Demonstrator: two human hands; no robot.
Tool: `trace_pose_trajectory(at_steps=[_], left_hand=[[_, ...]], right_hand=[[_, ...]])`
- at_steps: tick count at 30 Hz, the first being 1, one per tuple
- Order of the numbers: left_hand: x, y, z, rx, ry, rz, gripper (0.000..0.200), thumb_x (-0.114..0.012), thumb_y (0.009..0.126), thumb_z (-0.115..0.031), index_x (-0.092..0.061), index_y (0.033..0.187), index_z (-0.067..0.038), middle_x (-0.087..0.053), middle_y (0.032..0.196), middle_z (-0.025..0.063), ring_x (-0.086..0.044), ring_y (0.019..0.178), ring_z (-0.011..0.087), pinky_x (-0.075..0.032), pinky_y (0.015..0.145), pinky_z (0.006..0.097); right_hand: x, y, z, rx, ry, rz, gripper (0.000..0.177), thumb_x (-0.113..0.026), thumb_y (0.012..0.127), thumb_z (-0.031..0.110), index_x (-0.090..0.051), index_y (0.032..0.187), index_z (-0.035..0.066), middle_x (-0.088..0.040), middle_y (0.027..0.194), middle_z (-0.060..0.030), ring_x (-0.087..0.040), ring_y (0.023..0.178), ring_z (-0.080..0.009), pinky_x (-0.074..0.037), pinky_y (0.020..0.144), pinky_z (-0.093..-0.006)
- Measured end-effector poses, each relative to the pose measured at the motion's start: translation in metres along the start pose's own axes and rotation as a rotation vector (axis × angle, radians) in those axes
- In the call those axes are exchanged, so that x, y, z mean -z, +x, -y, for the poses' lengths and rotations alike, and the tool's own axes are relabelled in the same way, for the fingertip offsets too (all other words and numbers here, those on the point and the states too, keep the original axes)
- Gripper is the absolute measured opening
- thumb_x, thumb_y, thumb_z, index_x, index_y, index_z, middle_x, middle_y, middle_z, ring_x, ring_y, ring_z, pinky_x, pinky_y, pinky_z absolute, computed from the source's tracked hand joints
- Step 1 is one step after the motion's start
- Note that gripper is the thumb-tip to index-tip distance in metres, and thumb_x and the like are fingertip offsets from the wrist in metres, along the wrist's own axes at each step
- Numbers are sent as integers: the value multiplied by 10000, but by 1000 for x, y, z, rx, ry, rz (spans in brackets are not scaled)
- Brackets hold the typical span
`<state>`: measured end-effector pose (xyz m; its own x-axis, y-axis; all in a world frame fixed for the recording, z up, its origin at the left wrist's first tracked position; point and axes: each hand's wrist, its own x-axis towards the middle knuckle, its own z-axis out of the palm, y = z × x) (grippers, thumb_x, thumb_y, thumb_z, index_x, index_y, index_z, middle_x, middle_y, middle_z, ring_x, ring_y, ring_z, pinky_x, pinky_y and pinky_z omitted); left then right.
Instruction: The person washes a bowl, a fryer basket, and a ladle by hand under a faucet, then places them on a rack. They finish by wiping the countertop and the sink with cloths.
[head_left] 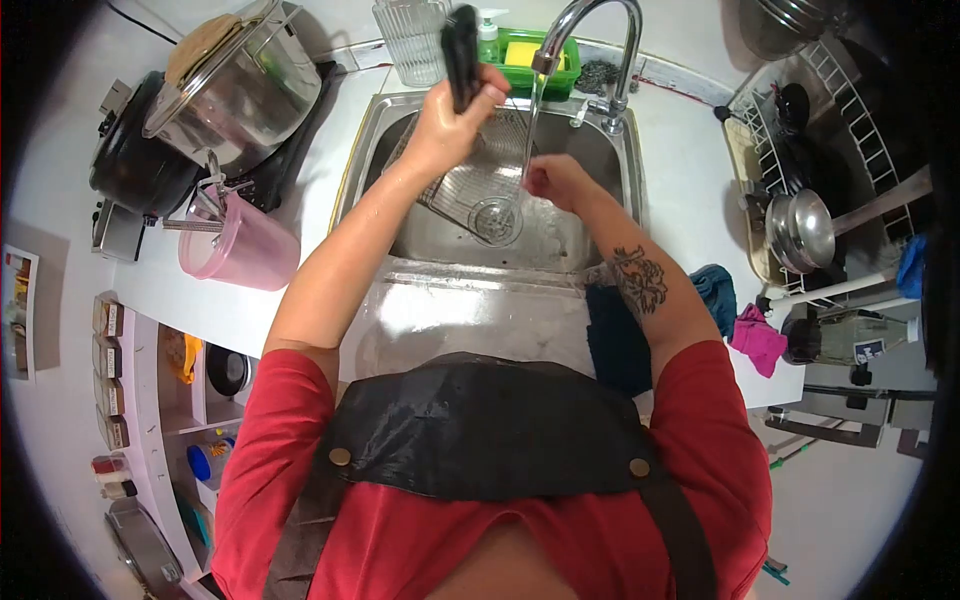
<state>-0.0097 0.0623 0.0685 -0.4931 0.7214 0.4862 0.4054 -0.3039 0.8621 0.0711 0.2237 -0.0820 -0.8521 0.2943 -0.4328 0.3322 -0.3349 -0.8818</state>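
Note:
My left hand is wrapped round the upright black handle of a wire-mesh fryer basket. The basket's mesh reaches down into the steel sink, tilted over the drain. Water runs from the curved chrome tap in a thin stream. Beside that stream, my right hand is curled closed at the basket's right side, its wrist bent inward. Whatever its fingers hold, if anything, is hidden. Both forearms look wet.
Behind the sink stand a ribbed clear jug and a green caddy with a yellow sponge. A large steel pot and a pink container of utensils are at left. A dish rack and ladles lie right.

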Motion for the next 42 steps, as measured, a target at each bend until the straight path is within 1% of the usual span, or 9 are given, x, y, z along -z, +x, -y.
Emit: trace_pose_trajectory(at_steps=[3,10,12,17,26,31,36,38,42], left_hand=[[9,10,15,14,-11,-202,135,-500,825,-127,-531,890,-13,-530,750,26,-477,623,84,-394,555,217],[22,42,66,280,-22,-915,253,-533,822,-214,-481,919,14,-521,824,89,-486,693,173,-415,627,309],[19,46,71,500,-172,-1026,348,-549,804,-192,-406,1004,55,-512,905,155,-491,786,231,-394,706,352],[1,54,109,613,-124,-873,817,-675,659,-341,-234,1119,169,-414,1105,283,-463,988,321,-361,855,346],[6,59,120,600,-186,-537,670,-670,700,-317,-312,1107,77,-464,1030,208,-485,896,284,-402,756,380],[15,23,104,493,-90,-186,220,-627,723,-190,-537,606,-26,-535,556,35,-481,510,114,-375,480,236],[18,-1,133,584,421,17,456,-593,697,-436,-559,564,-2,-582,597,88,-545,573,186,-432,564,313],[14,-6,110,736,564,139,557,-560,680,-534,-561,558,9,-585,604,94,-575,629,211,-444,603,328],[11,-15,100,801,588,333,624,-514,653,-633,-594,577,-19,-570,537,92,-573,534,191,-444,585,323]], right_hand=[[-18,-13,35,-39,470,119,128,-489,783,81,-539,767,-35,-577,768,-147,-581,675,-223,-499,603,-311],[-34,-62,100,-47,133,306,225,-452,835,152,-525,831,-61,-582,803,-158,-593,736,-257,-504,667,-353],[-35,-76,110,-137,-326,320,240,-439,838,160,-535,838,-60,-592,781,-148,-598,707,-259,-503,667,-361],[-27,-70,116,-25,42,158,192,-486,812,141,-552,853,-35,-599,751,-127,-607,680,-199,-515,615,-285],[-22,-77,131,-70,-433,55,203,-474,807,168,-551,841,-17,-573,717,-90,-583,623,-168,-508,609,-280],[-39,-55,115,-13,61,57,190,-464,800,124,-545,837,-43,-571,715,-101,-585,636,-178,-507,623,-286],[-55,-68,125,-75,-318,317,180,-477,789,111,-540,721,-43,-531,610,-98,-490,467,-148,-396,418,-232],[-31,-40,119,-348,-696,339,201,-480,784,137,-481,617,26,-498,558,-52,-465,419,-131,-404,402,-247],[-38,-63,119,-227,-698,32,259,-475,788,165,-436,556,58,-452,501,-29,-424,387,-108,-369,361,-230]])
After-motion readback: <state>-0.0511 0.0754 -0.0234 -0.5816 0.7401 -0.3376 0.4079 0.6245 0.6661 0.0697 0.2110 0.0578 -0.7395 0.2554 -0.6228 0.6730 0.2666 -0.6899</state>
